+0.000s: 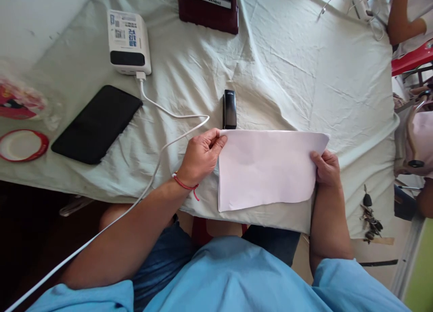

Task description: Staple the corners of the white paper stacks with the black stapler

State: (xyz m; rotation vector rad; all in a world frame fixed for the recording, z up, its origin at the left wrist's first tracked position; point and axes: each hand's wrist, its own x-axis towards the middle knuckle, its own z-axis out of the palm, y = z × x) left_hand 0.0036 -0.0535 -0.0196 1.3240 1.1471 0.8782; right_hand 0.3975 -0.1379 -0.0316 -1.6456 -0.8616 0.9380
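Paper (267, 170) extends between the hands, over the near edge of the cloth (287, 68). Left hand (203, 155) pinches its far left corner; right hand (327, 167) grips its right edge. Stapler (230, 108) lies just beyond the far edge.

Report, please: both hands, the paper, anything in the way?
Left hand holds paper at far left corner. Right hand holds right edge. Black stapler close beyond far edge, not on the paper.
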